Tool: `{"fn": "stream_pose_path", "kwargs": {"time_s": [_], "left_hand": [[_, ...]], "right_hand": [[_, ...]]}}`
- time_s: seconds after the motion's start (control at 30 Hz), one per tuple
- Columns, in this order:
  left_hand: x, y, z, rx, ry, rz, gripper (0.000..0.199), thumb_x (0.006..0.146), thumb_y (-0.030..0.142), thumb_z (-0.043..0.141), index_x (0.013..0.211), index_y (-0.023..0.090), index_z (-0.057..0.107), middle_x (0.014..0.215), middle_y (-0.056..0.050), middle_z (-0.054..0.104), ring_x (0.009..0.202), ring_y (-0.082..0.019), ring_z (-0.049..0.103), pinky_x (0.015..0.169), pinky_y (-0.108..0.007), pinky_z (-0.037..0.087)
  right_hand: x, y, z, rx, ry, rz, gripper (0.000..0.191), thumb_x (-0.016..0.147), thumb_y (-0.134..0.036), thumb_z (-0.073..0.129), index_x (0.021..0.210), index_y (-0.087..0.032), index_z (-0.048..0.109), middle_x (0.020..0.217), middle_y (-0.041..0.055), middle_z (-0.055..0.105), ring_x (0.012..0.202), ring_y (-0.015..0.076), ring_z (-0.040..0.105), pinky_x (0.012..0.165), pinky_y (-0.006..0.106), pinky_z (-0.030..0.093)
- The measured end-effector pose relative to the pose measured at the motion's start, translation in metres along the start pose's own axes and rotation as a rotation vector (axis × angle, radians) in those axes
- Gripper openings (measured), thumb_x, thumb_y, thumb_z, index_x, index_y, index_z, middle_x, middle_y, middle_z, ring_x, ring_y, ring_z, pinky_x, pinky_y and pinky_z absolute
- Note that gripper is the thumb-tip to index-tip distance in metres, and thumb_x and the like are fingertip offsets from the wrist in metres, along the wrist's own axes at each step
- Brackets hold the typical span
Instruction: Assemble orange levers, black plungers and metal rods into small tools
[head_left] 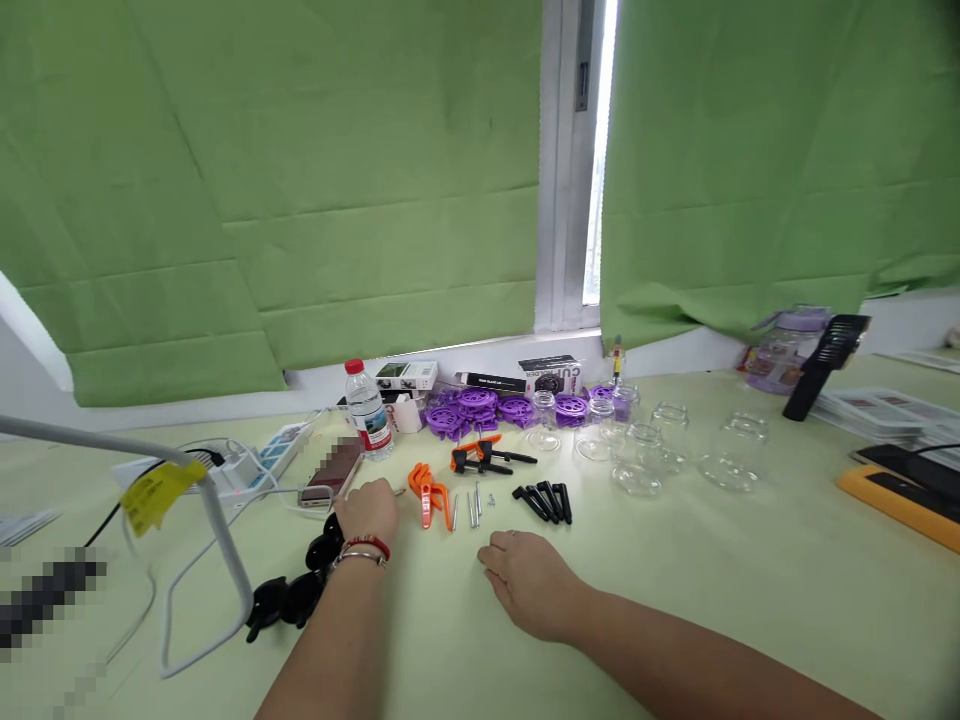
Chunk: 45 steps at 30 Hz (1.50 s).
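My left hand (pixel 367 512), with a red bracelet and a metal bangle at the wrist, is closed beside the brown phone-like slab (pixel 334 470). A small tip shows at its right side, but what its fingers hold is hidden. Black rounded parts (pixel 304 590) lie under and beside the left forearm. My right hand (pixel 531 582) rests on the table, fingers loosely bent and slightly apart, holding nothing visible. Ahead of the hands lie orange spring clamps (pixel 429 495), metal rods (pixel 475 505), small screws (pixel 491 499), short black handles (pixel 546 502) and orange-black clamps (pixel 484 458).
Purple wheels (pixel 478 402), boxes (pixel 551 375) and a water bottle (pixel 369 412) stand at the back. Several clear glass jars (pixel 637 460) are right of centre. On the left are a white frame (pixel 221 540) and a power strip (pixel 281 450); a black handheld fan (pixel 825 365) is right.
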<state>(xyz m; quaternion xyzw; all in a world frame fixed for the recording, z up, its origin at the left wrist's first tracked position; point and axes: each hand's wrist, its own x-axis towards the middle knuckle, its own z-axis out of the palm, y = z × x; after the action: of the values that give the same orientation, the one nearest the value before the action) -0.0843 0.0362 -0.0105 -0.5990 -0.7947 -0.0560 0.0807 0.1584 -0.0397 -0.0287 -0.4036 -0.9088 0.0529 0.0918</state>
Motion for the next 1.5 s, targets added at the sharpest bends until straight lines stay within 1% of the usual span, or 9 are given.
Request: {"fn": "stream_pose_path", "kwargs": {"time_s": [0.17,0.33,0.43,0.53,0.67,0.73,1.23,1.37,1.5], "left_hand": [[0.000,-0.001,-0.004,0.016,0.036,0.039,0.026,0.072,0.008,0.043,0.078,0.016,0.067,0.085,-0.015,0.069,0.085,-0.030,0.062,0.084,-0.047,0.036],[-0.008,0.014,-0.017,0.009,0.190,0.202,0.036,0.080,0.008,0.035,0.096,0.018,0.066,0.095,-0.014,0.065,0.093,-0.027,0.057,0.083,-0.040,0.038],[-0.023,0.033,-0.022,-0.035,0.466,0.467,0.033,0.086,0.013,0.036,0.102,0.018,0.064,0.092,-0.013,0.063,0.086,-0.026,0.056,0.080,-0.039,0.039],[-0.046,0.055,-0.025,-0.115,0.612,0.766,0.032,0.087,0.011,0.038,0.108,0.020,0.061,0.091,-0.010,0.062,0.082,-0.022,0.055,0.077,-0.038,0.039],[-0.073,0.079,-0.028,-0.171,0.619,1.036,0.028,0.089,0.010,0.040,0.108,0.020,0.058,0.087,-0.008,0.061,0.079,-0.020,0.054,0.073,-0.037,0.040],[-0.078,0.083,-0.028,-0.178,0.614,1.069,0.028,0.089,0.010,0.040,0.108,0.019,0.057,0.087,-0.007,0.061,0.077,-0.019,0.053,0.070,-0.035,0.040],[-0.065,0.074,-0.027,-0.339,0.665,1.053,0.026,0.086,0.010,0.048,0.108,0.020,0.058,0.087,-0.006,0.063,0.079,-0.018,0.054,0.073,-0.035,0.040],[-0.057,0.067,-0.026,-0.663,0.535,0.720,0.037,0.082,0.034,0.059,0.115,0.021,0.055,0.107,-0.012,0.059,0.097,-0.026,0.055,0.082,-0.043,0.042],[-0.046,0.059,-0.019,-1.156,-0.108,0.514,0.044,0.085,0.045,0.049,0.120,0.018,0.049,0.081,-0.005,0.061,0.062,-0.016,0.059,0.053,-0.028,0.045]], "right_hand": [[0.000,0.000,-0.001,0.022,0.008,0.004,0.021,0.087,-0.020,0.038,0.089,-0.017,0.059,0.089,0.0064,0.062,0.077,0.0177,0.057,0.065,0.028,0.036],[-0.002,0.001,0.002,0.132,0.027,0.034,0.022,0.086,-0.020,0.040,0.089,-0.016,0.062,0.088,0.0068,0.062,0.080,0.0185,0.056,0.068,0.029,0.037],[0.000,0.008,0.005,0.483,0.142,0.171,0.030,0.086,-0.028,0.046,0.112,-0.017,0.056,0.087,0.0050,0.060,0.078,0.0167,0.055,0.068,0.028,0.039],[0.005,0.020,0.003,1.026,0.293,0.332,0.055,0.085,-0.042,0.051,0.131,-0.018,0.036,0.081,0.0009,0.056,0.068,0.0126,0.052,0.061,0.025,0.040],[0.008,0.031,-0.007,1.427,0.309,0.313,0.049,0.077,-0.054,0.059,0.104,-0.014,0.053,0.070,-0.0023,0.052,0.053,0.0073,0.041,0.052,0.022,0.033],[0.007,0.031,-0.011,1.471,0.303,0.275,0.043,0.074,-0.053,0.062,0.088,-0.014,0.056,0.064,-0.0037,0.050,0.050,0.0059,0.038,0.050,0.022,0.030],[0.005,0.037,-0.023,1.426,0.313,0.276,0.027,0.082,-0.037,0.054,0.067,-0.015,0.058,0.058,-0.0012,0.055,0.045,0.0065,0.041,0.045,0.022,0.030],[0.007,0.045,-0.023,1.535,0.386,0.342,0.023,0.081,-0.036,0.054,0.076,-0.014,0.059,0.061,-0.0008,0.057,0.044,0.0064,0.042,0.045,0.022,0.031],[0.008,0.051,-0.022,1.596,0.390,0.340,0.025,0.081,-0.039,0.055,0.077,-0.014,0.058,0.062,-0.0004,0.057,0.045,0.0067,0.043,0.046,0.023,0.033]]}}
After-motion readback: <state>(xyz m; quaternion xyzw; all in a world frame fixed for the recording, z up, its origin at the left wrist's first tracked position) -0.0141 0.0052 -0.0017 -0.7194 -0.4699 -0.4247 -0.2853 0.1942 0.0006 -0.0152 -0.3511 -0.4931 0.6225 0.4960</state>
